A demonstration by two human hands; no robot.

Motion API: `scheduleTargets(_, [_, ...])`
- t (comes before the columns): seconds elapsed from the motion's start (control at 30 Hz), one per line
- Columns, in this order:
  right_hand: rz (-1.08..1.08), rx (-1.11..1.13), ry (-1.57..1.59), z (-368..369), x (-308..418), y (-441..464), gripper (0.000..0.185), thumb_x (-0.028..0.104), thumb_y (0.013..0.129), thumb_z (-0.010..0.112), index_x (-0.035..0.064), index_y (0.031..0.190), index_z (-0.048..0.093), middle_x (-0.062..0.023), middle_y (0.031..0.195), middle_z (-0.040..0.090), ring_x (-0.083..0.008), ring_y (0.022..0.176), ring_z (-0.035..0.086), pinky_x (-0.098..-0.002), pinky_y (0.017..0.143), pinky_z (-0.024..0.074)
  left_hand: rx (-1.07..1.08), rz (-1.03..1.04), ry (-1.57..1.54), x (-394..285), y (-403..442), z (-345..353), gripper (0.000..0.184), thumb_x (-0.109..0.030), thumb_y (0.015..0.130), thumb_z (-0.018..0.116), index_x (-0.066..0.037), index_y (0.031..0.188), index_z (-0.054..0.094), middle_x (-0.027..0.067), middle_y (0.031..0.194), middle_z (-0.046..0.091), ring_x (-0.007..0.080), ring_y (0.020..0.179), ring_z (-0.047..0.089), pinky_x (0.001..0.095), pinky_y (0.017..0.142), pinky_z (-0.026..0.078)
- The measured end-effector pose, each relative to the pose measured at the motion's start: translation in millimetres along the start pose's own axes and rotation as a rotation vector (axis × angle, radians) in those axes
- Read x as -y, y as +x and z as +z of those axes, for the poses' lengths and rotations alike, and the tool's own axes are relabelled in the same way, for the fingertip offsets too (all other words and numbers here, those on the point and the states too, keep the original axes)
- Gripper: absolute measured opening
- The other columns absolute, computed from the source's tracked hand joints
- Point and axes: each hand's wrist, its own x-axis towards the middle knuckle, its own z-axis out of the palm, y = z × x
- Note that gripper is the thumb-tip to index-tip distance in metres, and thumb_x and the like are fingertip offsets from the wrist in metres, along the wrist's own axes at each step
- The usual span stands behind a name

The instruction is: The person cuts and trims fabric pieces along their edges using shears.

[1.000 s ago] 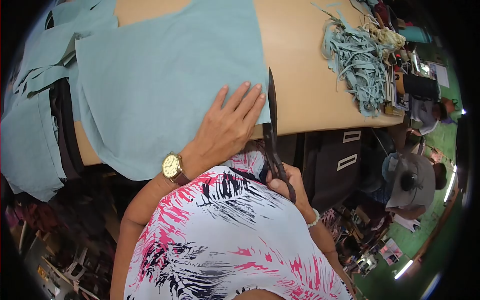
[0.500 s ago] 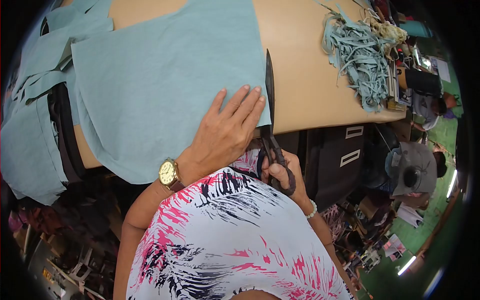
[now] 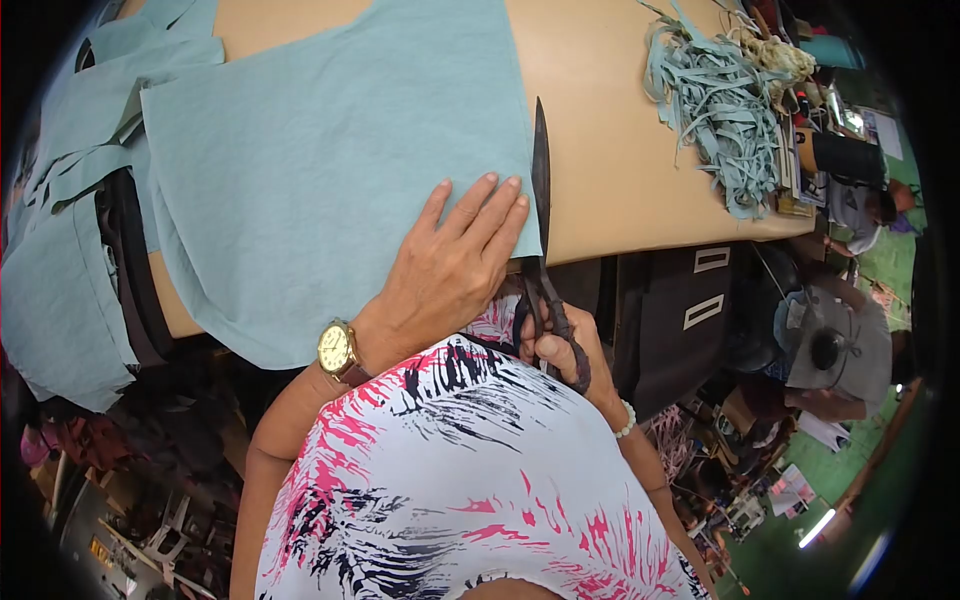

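Pale teal cloth (image 3: 330, 180) droops over the table's (image 3: 610, 150) near edge, its corner just under the left hand (image 3: 450, 245), which is lying flat, fingers loose. The right hand (image 3: 572, 350) has black scissors (image 3: 542, 185) by the handles, blades hugging the cloth's right side. Strips (image 3: 715, 125) are heaped near the table's right edge.

Pale teal cloth (image 3: 330, 180) | spread flat, lightly creased | dark scissors (image 3: 542, 205) | blades along cloth's right edge
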Motion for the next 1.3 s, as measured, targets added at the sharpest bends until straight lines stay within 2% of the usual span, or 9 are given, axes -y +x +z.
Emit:
scheduleTargets(0.73, [0.063,-0.045,-0.010,-1,-1,-11,0.030,0.028,0.073,0.070,0.0045,0.072,0.051,0.0038,0.059,0.046,-0.0044,0.055,0.040,-0.0194,0.050,0.0298,0.020,0.023,0.024,-1,-1,1,0.052,-0.005,0.067,0.059,0.002,0.117,0.048,0.0137,0.126,0.046,0.0283,0.117,0.043,0.0464,0.093,0.036])
scheduleTargets(0.87, [0.081,-0.063,0.037,2,1,-12,0.026,0.023,0.074,0.069,0.0047,0.071,0.051,0.0037,0.058,0.046,-0.0039,0.053,0.040,-0.0192,0.048,0.0296,0.015,0.027,0.028,-1,-2,3,0.052,-0.004,0.067,0.059,0.002,0.117,0.048,0.0139,0.126,0.046,0.0284,0.116,0.043,0.0463,0.093,0.036])
scheduleTargets(1.13, [0.231,-0.137,-0.084,4,6,-14,0.021,0.016,0.076,0.067,0.0045,0.067,0.052,0.0028,0.059,0.049,-0.0035,0.053,0.041,-0.0193,0.048,0.0303,0.018,0.029,0.024,0,-2,2,0.053,-0.004,0.066,0.059,0.002,0.118,0.047,0.0138,0.126,0.046,0.0282,0.116,0.044,0.0458,0.092,0.036])
scheduleTargets(1.23, [0.130,-0.067,0.002,1,7,-14,0.022,0.018,0.075,0.068,0.0041,0.068,0.052,0.0027,0.059,0.048,-0.0036,0.053,0.041,-0.0193,0.048,0.0309,0.017,0.034,0.015,0,-1,1,0.053,-0.004,0.066,0.059,0.002,0.117,0.048,0.0137,0.126,0.046,0.0282,0.116,0.044,0.0460,0.092,0.036])
scheduleTargets(1.3, [0.083,-0.049,-0.020,-2,3,-12,0.038,0.036,0.072,0.069,0.0022,0.070,0.051,0.0000,0.057,0.048,-0.0062,0.051,0.044,-0.0191,0.047,0.0329,0.021,0.039,0.005,1,-2,-1,0.052,-0.004,0.065,0.059,0.002,0.116,0.048,0.0137,0.126,0.046,0.0282,0.116,0.044,0.0462,0.092,0.036])
